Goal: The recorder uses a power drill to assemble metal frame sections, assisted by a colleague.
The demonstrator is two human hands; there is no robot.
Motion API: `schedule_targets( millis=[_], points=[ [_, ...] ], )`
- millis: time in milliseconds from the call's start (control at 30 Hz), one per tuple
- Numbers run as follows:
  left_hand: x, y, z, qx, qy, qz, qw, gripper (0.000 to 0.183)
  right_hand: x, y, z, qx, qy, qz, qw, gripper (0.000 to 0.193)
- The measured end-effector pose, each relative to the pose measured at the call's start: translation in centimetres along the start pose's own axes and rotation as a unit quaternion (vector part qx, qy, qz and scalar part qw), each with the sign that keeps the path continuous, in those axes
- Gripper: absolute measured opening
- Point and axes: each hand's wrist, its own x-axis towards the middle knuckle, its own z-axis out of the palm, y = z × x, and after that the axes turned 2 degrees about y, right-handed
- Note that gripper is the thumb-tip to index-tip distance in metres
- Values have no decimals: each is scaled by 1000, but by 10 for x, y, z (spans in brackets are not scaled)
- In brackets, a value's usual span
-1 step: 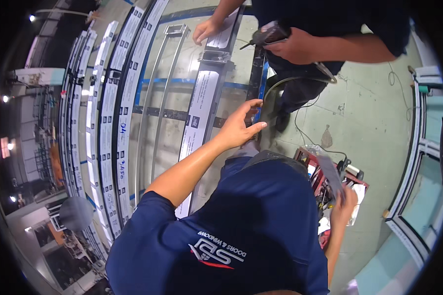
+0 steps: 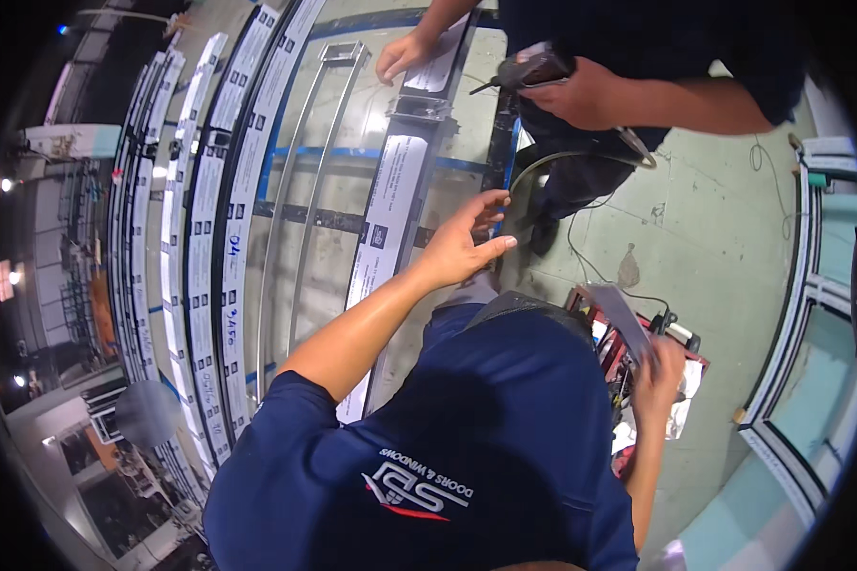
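1. The person's left hand (image 2: 467, 246) is in the middle of the frame, fingers spread and released, fingertips at the edge of a long grey metal frame rail covered with white protective film (image 2: 390, 219); whether they press on it cannot be told.
2. That rail runs from the upper centre down toward the lower centre, lying on a workbench with dark cross bars (image 2: 295, 214).
3. The person's right hand (image 2: 659, 366), at the right of the frame, is closed around a flat grey strip (image 2: 621, 312), just above a red tool tray (image 2: 628, 357) on the floor.
4. At the top, a co-worker's hand (image 2: 590, 93) grasps a dark power driver (image 2: 533, 68), while the other hand (image 2: 402, 55) rests on the rail's upper end.
5. More white-filmed frame profiles (image 2: 195, 247) are stacked at the left.
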Motion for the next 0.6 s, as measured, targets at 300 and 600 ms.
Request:
schedule_targets(
  millis=[300, 600],
  points=[
    [35, -60, -141, -282, 121, -112, 945, 31, 219, -251, 166, 261, -188, -160, 933, 36],
    [100, -112, -219, -235, 218, -199, 926, 28, 254, -279, 269, 351, -318, 214, 854, 54]
  ],
)
